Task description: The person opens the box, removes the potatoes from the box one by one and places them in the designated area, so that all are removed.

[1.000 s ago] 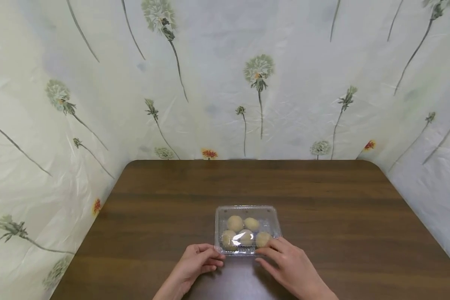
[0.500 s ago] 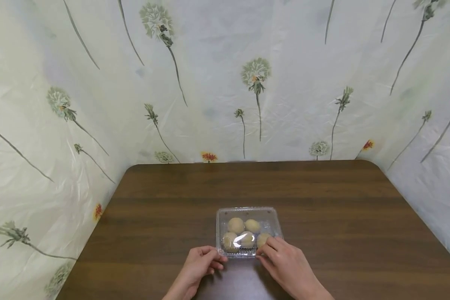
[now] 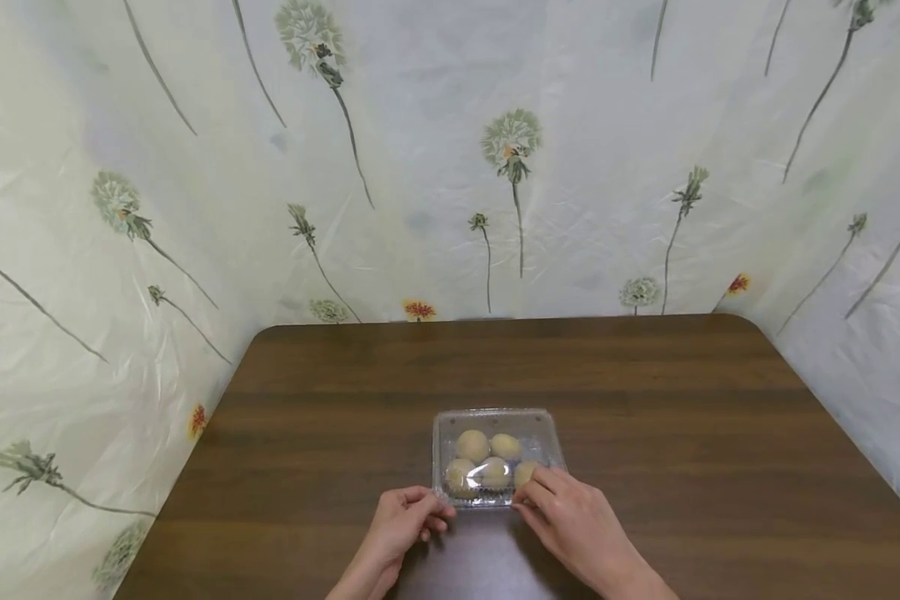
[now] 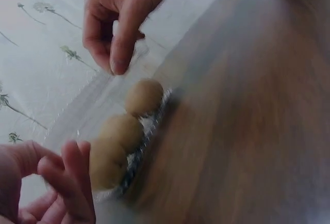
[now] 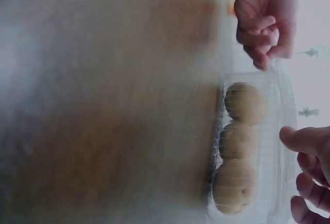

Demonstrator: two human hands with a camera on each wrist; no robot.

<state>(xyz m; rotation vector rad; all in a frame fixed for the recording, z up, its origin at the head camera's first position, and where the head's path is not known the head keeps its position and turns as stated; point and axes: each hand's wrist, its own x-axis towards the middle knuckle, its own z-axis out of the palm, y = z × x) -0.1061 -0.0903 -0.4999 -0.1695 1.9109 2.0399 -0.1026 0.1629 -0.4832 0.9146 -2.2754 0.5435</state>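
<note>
A clear plastic clamshell box [image 3: 543, 437] with its lid down sits on the table, holding several tan, rounded potatoes [image 3: 472, 446]. My left hand [image 3: 408, 521] pinches the box's near left corner between thumb and finger; the right wrist view shows this left hand [image 5: 268, 17] at the lid's rim. On the near right side, my right hand [image 3: 573, 517] pinches the front rim, its fingers covering part of one potato. Thumb and forefinger of that right hand [image 4: 121, 17] come together at the lid edge in the left wrist view.
The dark brown wooden table [image 3: 345, 417] extends around the box on all sides. A pale curtain [image 3: 420, 167] printed with dandelions hangs behind the table and along its left and right sides.
The right thumb has moved up to meet the forefinger at the box's front rim. My left hand has shifted slightly to the right at the corner. The box stays in place.
</note>
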